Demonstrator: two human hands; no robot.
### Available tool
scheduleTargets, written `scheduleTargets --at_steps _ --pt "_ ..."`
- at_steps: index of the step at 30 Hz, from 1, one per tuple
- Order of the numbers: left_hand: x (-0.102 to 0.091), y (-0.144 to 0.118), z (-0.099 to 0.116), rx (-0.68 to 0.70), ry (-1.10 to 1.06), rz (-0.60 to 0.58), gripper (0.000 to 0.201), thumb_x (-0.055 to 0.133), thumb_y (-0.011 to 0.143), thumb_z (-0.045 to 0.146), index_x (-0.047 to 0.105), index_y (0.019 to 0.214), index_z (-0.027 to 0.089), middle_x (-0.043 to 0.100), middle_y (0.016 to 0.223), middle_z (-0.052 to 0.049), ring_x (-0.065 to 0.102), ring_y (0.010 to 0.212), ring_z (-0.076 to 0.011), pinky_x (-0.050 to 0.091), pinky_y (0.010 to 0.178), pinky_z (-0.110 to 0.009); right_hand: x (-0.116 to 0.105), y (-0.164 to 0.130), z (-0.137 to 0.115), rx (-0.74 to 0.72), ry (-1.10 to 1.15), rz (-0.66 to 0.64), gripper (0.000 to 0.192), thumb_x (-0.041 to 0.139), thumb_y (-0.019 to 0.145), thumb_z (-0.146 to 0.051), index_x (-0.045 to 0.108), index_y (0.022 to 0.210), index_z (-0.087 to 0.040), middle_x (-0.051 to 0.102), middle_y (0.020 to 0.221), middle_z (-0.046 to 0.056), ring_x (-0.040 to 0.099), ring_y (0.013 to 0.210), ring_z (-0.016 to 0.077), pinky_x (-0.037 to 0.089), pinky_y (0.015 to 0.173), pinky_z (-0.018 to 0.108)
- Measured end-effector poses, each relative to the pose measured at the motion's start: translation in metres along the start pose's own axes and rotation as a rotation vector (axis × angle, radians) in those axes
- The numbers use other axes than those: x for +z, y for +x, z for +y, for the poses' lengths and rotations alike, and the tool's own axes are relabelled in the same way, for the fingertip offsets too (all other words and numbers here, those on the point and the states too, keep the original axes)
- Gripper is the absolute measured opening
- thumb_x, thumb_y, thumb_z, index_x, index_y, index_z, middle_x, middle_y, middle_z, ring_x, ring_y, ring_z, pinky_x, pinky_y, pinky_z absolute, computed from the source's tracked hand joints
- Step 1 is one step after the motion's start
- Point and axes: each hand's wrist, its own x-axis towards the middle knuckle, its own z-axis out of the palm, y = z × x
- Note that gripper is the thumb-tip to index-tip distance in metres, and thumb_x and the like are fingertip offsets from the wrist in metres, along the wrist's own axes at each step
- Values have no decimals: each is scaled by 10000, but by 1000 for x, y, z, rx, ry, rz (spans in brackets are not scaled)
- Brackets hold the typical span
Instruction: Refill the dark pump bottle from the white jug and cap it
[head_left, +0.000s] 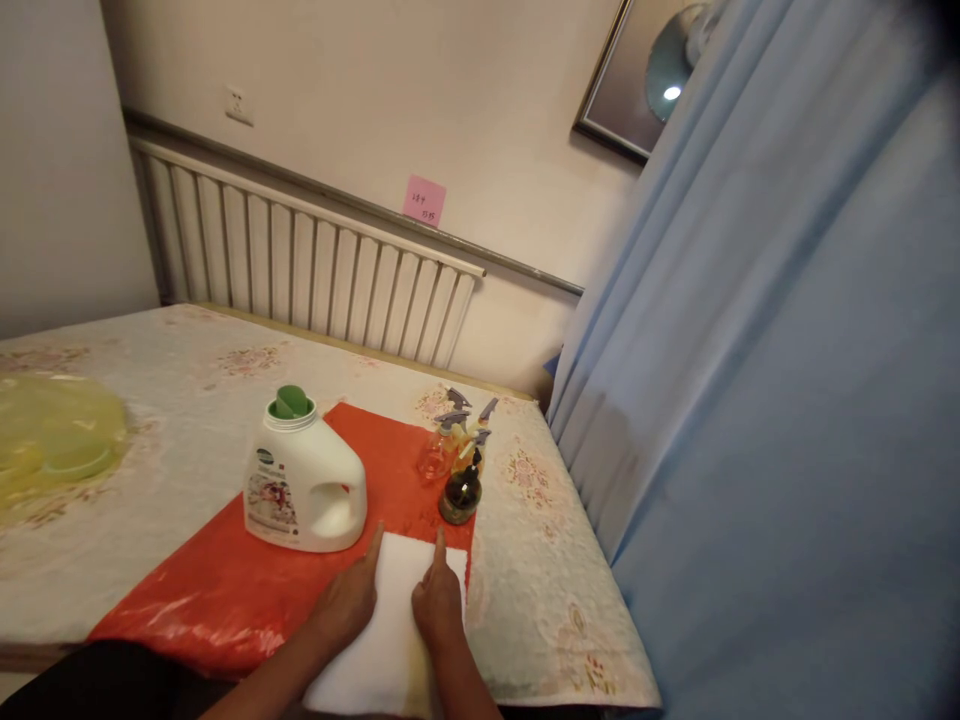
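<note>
A white folded cloth or sheet lies at the near edge of the red plastic sheet. My left hand is at its left edge, index finger stretched forward and the other fingers curled. Over its right part is my right hand, also pointing its index finger forward. Neither hand visibly grips anything. Just beyond my left hand stands a white detergent jug with a green cap or cup in its mouth. Past my right fingertip is a dark pump bottle, with several small spray bottles behind it.
The red sheet rests on a flowered bed cover. A yellow plastic bag with a greenish round shape inside lies at far left. A white radiator lines the wall behind. Blue curtains hang down on the right.
</note>
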Motion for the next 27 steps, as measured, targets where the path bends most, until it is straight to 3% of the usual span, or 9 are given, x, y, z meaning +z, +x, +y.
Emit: scheduleTargets --at_steps 8,13,16,20,27 --pt "8 3 -4 -13 -19 54 765 326 841 49 22 1536 147 660 1217 -150 653 1065 -232 455 917 -346 -4 1 0 17 65 -25 846 441 621 58 356 1457 -46 605 626 7 613 625 199 410 576 250" --pt "12 -6 -5 -16 -3 106 718 338 859 78 103 1536 122 544 1395 -170 610 1165 -244 442 986 -366 -13 5 2 28 302 -39 745 529 631 4 508 1364 -131 575 608 -52 579 593 152 445 600 215" --pt "16 -13 -6 29 45 151 637 324 879 92 233 1510 95 481 1466 -157 536 1270 -225 403 1058 -344 -22 16 6 71 390 71 588 585 667 -70 603 1249 -153 558 601 -66 557 570 141 461 591 211" --pt "23 -17 -10 40 76 178 570 335 882 115 393 1449 127 504 1456 -134 516 1293 -254 416 1064 -388 -38 44 14 121 360 228 422 580 745 -170 619 1164 -146 584 667 -41 564 602 143 471 610 215" --pt "32 -19 -17 50 36 240 484 312 924 174 511 1365 179 598 1359 -113 563 1239 -255 436 1055 -391 -61 92 15 147 201 433 465 631 764 -231 576 1205 -95 654 1047 123 602 905 224 457 835 295"
